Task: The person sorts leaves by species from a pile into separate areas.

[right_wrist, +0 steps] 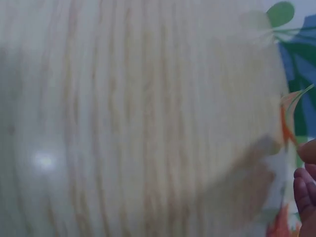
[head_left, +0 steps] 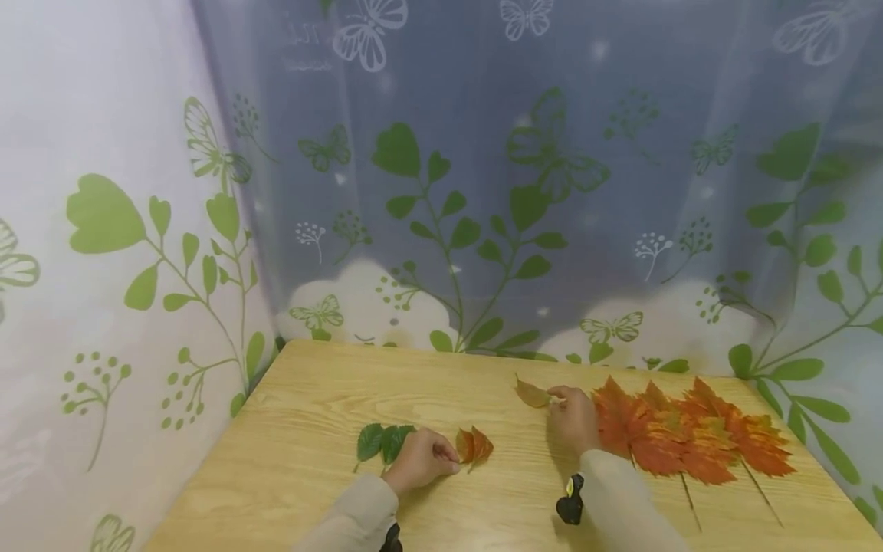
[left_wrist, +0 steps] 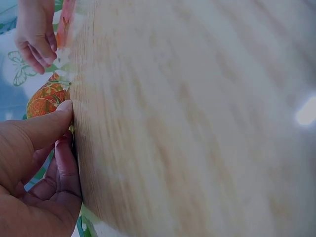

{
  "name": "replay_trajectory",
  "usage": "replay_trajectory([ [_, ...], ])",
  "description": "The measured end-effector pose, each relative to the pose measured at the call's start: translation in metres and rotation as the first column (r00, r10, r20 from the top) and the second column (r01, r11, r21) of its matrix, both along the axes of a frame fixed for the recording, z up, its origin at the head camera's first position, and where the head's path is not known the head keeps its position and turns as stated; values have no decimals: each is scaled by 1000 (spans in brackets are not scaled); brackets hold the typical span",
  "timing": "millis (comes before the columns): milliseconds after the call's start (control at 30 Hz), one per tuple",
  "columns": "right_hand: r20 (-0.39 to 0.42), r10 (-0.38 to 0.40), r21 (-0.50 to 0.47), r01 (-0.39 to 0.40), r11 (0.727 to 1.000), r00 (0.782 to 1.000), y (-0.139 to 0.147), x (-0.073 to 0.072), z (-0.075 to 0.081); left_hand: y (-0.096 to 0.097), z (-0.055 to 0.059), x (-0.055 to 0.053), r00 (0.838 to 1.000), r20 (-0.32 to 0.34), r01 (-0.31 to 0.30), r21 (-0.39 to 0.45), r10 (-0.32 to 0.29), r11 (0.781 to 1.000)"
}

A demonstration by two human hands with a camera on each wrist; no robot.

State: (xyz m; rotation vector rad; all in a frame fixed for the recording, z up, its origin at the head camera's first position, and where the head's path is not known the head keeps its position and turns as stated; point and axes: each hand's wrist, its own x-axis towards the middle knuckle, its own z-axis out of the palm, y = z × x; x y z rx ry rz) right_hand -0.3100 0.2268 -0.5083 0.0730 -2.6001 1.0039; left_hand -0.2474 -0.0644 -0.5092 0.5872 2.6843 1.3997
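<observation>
My left hand (head_left: 422, 460) rests low over the table, its bent thumb and finger beside a pair of orange-brown leaves (head_left: 480, 446). In the left wrist view an orange leaf (left_wrist: 48, 98) shows just beyond the thumb; whether the fingertips pinch its stem is unclear. Partly behind this hand lie two dark green leaves (head_left: 370, 442). Farther right, my right hand (head_left: 574, 420) pinches a yellow-brown leaf (head_left: 531, 393) by its stem end, with the blade pointing left. At the right wrist view's edge, the held leaf (right_wrist: 289, 118) appears side-on beside the fingers.
Large red-orange maple leaves (head_left: 662, 437) with long stems overlap on the table's right side, close to my right hand. The wooden table (head_left: 303, 406) ends at a printed curtain (head_left: 428, 253) behind and at the left side.
</observation>
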Motion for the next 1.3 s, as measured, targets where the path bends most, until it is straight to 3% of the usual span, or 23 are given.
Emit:
replay_trajectory([
  [200, -26, -19, -29, 19, 999, 999, 1, -2, -5, 1, 2, 0, 1000, 16, 6, 16, -6, 1000],
  [667, 25, -17, 50, 15, 999, 1000, -2, -5, -12, -2, -1, 1, 999, 45, -6, 16, 5, 1000],
  [867, 4, -23, 56, 23, 998, 1000, -2, -6, -11, -1, -2, 0, 999, 39, -1, 26, 0, 1000],
  [1133, -18, -74, -30, 73, 997, 997, -1, -3, -12, 0, -3, -1, 999, 36, 7, 22, -8, 1000],
  [1300, -25, -60, -41, 59, 997, 998, 0, -3, -9, -1, -2, -1, 999, 31, 7, 19, -8, 1000],
])
